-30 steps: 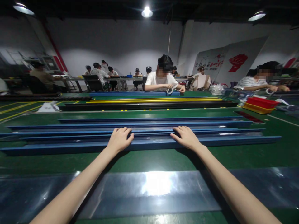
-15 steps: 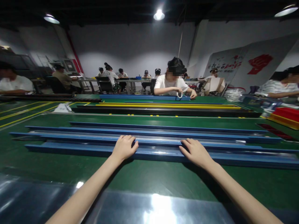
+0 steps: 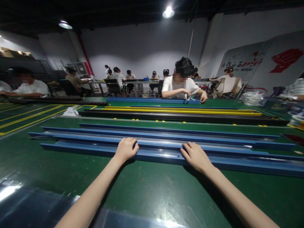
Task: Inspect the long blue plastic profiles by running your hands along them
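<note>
Several long blue rails lie side by side across the green table (image 3: 59,171). Both my hands rest on the nearest blue rail (image 3: 161,155). My left hand (image 3: 125,148) curls its fingers over the rail's far edge, gripping it. My right hand (image 3: 196,155) lies on the same rail further right, fingers bent over its top edge. Both forearms reach in from the bottom of the view. The other blue rails (image 3: 166,134) sit just beyond my fingers.
A clear plastic sheet (image 3: 28,202) covers the near table edge at lower left. Black and yellow rails (image 3: 180,112) lie further back. A person in white (image 3: 180,85) works with tape opposite; another person (image 3: 28,87) sits at far left. Plastic bags (image 3: 253,98) sit at right.
The view has swung left and lifted, so the rails now extend further right and the plastic sheet sits lower. My hands keep their hold on the near rail.
</note>
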`<state>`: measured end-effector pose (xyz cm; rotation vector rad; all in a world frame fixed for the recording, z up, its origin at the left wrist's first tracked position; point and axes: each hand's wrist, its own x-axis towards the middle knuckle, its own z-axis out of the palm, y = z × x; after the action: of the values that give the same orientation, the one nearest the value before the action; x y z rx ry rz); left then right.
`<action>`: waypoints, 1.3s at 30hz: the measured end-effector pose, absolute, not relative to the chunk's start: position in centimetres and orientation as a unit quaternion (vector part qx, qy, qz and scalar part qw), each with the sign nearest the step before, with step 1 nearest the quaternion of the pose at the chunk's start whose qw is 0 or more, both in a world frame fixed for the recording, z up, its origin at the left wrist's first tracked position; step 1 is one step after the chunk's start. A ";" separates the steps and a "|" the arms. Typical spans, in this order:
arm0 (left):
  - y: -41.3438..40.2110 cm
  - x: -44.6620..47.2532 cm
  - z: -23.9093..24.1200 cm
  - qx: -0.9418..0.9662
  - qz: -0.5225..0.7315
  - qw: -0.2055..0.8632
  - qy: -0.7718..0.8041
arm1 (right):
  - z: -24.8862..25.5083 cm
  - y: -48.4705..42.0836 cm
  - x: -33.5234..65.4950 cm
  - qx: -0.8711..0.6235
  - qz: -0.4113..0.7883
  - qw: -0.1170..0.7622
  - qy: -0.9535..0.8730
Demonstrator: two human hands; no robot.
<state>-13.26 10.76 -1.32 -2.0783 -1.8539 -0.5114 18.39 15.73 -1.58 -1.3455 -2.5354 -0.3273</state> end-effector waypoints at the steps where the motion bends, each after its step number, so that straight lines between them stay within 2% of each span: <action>1: 11.1 -13.5 -1.3 -0.725 -0.177 0.154 -0.648 | -1.6 16.0 18.2 -0.462 -0.113 0.128 -0.870; 16: 15.3 -16.4 -1.3 -0.697 -0.139 0.162 -0.685 | -1.7 19.3 15.5 -0.460 -0.127 0.126 -0.870; 26: 15.2 -14.8 -0.6 -0.676 -0.069 0.165 -0.715 | -1.0 19.4 16.0 -0.443 -0.102 0.130 -0.881; 39: 13.8 -13.7 -0.8 -0.693 -0.071 0.140 -0.703 | -0.7 17.4 18.1 -0.437 -0.078 0.133 -0.886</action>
<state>-13.72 13.78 -0.77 -2.0037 -2.0320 -0.2056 18.15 17.44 -0.75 -1.2676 -2.5714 -0.2260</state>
